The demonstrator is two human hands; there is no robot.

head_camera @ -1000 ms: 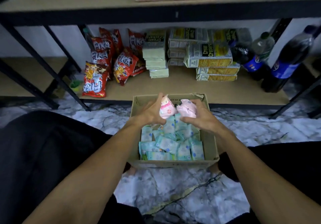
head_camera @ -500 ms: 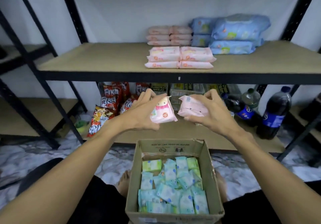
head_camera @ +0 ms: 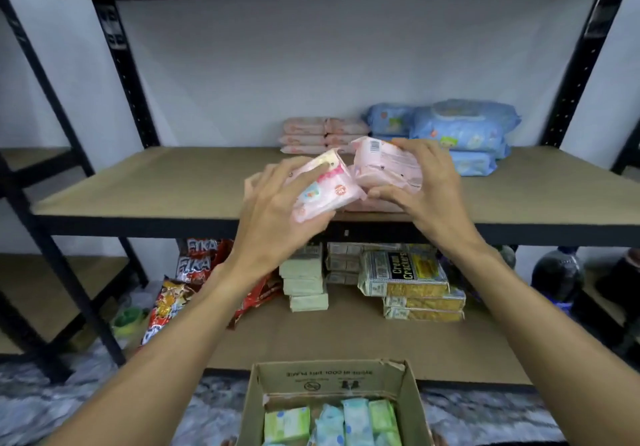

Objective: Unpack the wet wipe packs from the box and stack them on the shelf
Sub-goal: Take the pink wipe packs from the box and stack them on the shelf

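Up to the shelf point(head_camera: 138, 182) front edge, clear of the cardboard box point(head_camera: 252, 397), both hands have risen. I see the left hand point(head_camera: 277, 210) gripping a pink wet wipe pack point(head_camera: 325, 191) and the right hand point(head_camera: 426, 186) gripping a second pink pack point(head_camera: 384, 165) just beside it.

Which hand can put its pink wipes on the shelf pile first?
Probably the right hand. Its pink pack sits just above the pink pile on the shelf. The left hand holds the second pack tilted, lower, over the shelf's front edge.
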